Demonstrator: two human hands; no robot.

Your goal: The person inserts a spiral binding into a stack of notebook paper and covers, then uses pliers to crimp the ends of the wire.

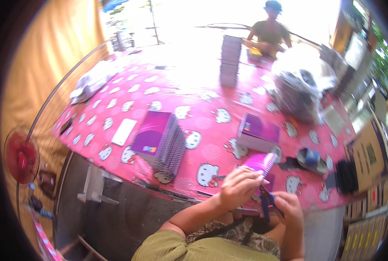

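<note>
**Handwork at the near edge of a pink, cartoon-cat-printed table cover (213, 147)**

To the left of the table we see a tall tan fabric curtain (50, 87); to the right, brown cardboard boxes (368, 150). At the far side is 1 co-worker in a dark top and cap (268, 32). Near the far right corner we note a bulging, translucent plastic bag (300, 93) with dark contents.

Of 3 stacks on the cover, the tallest is a narrow grey column (229, 61) toward the far side. Next we distinguish a leaning stack of purple-covered, spiral-bound notebooks (159, 139) left of centre, and a lower purple-topped stack (258, 130) to its right.

In front of this lower stack, the left hand (241, 186) grips 1 purple notebook with a pale spiral spine (259, 163), held tilted above the near edge. The right hand (288, 208) is wrapped around a blue-handled, plier-like metal tool (267, 204), its handles parted and its dark head close to the near end of the spine; we cannot tell whether they touch. The smallest item is a white rectangular card (124, 132), lying left of the leaning stack.
</note>
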